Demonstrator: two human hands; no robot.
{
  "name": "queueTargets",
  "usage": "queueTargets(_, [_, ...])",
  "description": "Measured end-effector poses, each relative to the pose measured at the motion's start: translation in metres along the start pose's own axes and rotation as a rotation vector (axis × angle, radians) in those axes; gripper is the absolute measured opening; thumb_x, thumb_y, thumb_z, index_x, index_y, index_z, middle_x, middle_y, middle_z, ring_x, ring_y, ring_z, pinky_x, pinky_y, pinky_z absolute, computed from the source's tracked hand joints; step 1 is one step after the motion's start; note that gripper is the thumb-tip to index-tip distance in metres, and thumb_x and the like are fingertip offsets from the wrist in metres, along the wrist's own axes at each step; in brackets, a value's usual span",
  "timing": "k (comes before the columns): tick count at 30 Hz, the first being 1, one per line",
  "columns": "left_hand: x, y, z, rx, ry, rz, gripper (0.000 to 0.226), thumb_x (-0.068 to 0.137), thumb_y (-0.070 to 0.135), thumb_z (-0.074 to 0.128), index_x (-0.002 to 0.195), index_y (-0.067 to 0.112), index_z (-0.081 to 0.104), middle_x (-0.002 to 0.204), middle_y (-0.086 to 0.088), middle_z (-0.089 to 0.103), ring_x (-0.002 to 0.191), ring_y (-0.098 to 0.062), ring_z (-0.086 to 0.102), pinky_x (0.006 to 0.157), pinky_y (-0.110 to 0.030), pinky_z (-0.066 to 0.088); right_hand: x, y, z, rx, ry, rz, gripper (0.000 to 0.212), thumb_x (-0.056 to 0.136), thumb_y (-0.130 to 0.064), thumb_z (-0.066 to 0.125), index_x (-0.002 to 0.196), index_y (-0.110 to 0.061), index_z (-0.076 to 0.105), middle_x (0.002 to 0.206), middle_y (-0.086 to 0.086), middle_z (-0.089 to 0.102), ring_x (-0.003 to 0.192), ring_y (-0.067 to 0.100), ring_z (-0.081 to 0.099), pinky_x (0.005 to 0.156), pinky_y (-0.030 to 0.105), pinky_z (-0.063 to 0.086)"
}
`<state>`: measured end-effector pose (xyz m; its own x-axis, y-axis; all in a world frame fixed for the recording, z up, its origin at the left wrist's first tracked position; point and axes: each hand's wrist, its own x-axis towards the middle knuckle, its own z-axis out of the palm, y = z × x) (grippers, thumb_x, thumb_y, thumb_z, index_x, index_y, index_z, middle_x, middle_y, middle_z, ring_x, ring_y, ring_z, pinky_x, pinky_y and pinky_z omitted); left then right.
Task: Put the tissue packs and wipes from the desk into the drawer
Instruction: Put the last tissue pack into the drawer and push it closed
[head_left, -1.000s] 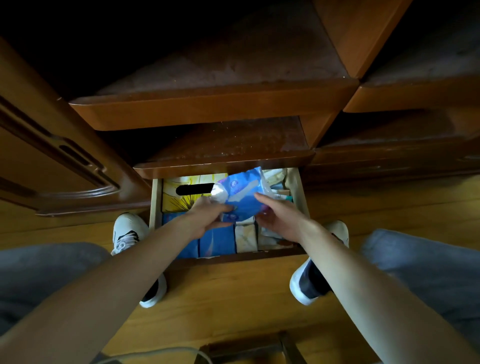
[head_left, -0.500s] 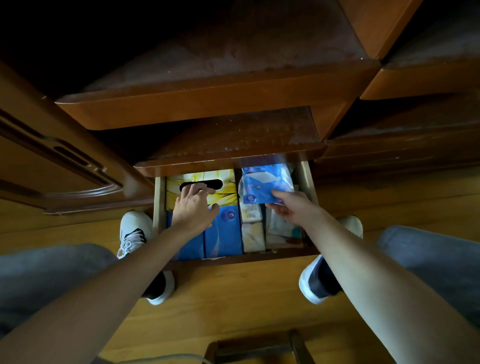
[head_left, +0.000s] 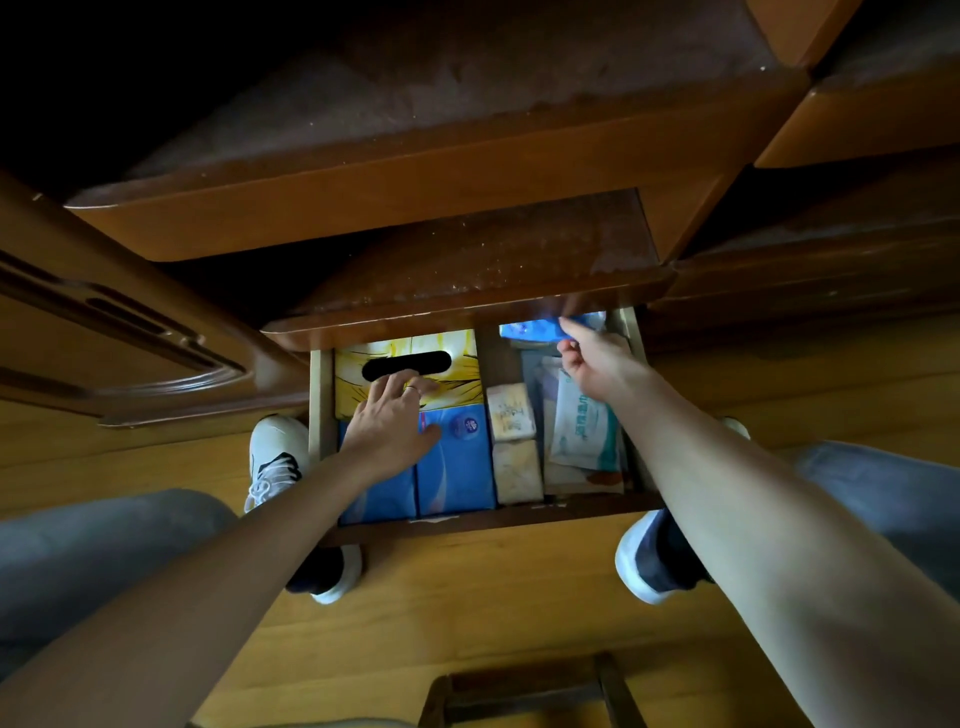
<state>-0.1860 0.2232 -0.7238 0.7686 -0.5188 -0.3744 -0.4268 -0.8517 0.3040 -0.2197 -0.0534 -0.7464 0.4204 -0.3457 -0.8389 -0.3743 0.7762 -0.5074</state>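
Note:
The wooden drawer (head_left: 320, 395) stands open below the desk. Inside it lie a yellow tissue box (head_left: 457, 353), blue tissue packs (head_left: 457, 467), two small beige packs (head_left: 511, 415) and a white-and-teal wipes pack (head_left: 582, 431). My left hand (head_left: 389, 421) rests flat with spread fingers across the yellow box and a blue pack. My right hand (head_left: 597, 364) reaches to the drawer's back right corner, fingertips on a blue wipes pack (head_left: 530, 331). That pack lies partly hidden under the desk's overhanging edge.
The desk's lower ledge (head_left: 467, 306) overhangs the drawer's back. An open cabinet door (head_left: 130, 338) juts out on the left. My shoes (head_left: 275, 457) (head_left: 644, 561) flank the drawer on the wooden floor. A wooden frame (head_left: 519, 686) sits near the bottom edge.
My left hand let go of the blue wipes pack and settled on the yellow box. My right hand carried the pack to the drawer's back right, under the ledge.

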Motion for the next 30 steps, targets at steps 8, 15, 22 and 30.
queueTargets(8, [-0.001, 0.001, 0.001, -0.009, 0.001, -0.002, 0.058, 0.088, 0.034, 0.065, 0.142, 0.028, 0.044, 0.152, 0.003, 0.032, 0.144, -0.022, 0.022, 0.110, -0.046, 0.034, 0.001, 0.001, 0.007, 0.147, 0.104, -0.049, 0.015, 0.096, 0.000, 0.066, 0.085, -0.006, 0.058, 0.104, 0.013, 0.066, 0.081, 0.017, 0.069, 0.066, 0.024, 0.063])
queueTargets(15, [-0.003, 0.001, 0.000, -0.011, -0.001, 0.008, 0.059, 0.089, 0.033, 0.064, 0.143, 0.027, 0.043, 0.153, 0.001, 0.032, 0.144, -0.023, 0.021, 0.110, -0.046, 0.033, 0.019, 0.009, 0.018, -0.094, 0.228, -0.118, 0.025, 0.098, -0.027, 0.068, 0.081, -0.009, 0.065, 0.087, 0.004, 0.077, 0.055, 0.007, 0.071, 0.044, 0.016, 0.051])
queueTargets(22, [-0.003, 0.016, 0.004, 0.345, 0.140, 0.371, 0.057, 0.094, 0.035, 0.058, 0.146, 0.017, 0.044, 0.158, -0.007, 0.032, 0.149, -0.025, 0.021, 0.121, -0.046, 0.016, 0.028, -0.001, 0.019, -0.010, 0.087, -0.070, 0.029, 0.104, -0.035, 0.058, 0.090, -0.010, 0.066, 0.071, 0.001, 0.078, 0.069, 0.008, 0.076, 0.043, 0.014, 0.049])
queueTargets(30, [0.028, 0.041, -0.004, 0.246, 0.133, 0.361, 0.056, 0.090, 0.032, 0.063, 0.142, 0.014, 0.048, 0.150, -0.009, 0.042, 0.142, -0.028, 0.031, 0.117, -0.045, 0.027, 0.045, 0.006, 0.030, -0.153, 0.224, -0.191, 0.018, 0.106, -0.031, 0.055, 0.099, -0.015, 0.058, 0.087, 0.004, 0.067, 0.067, 0.009, 0.067, 0.069, 0.018, 0.057])
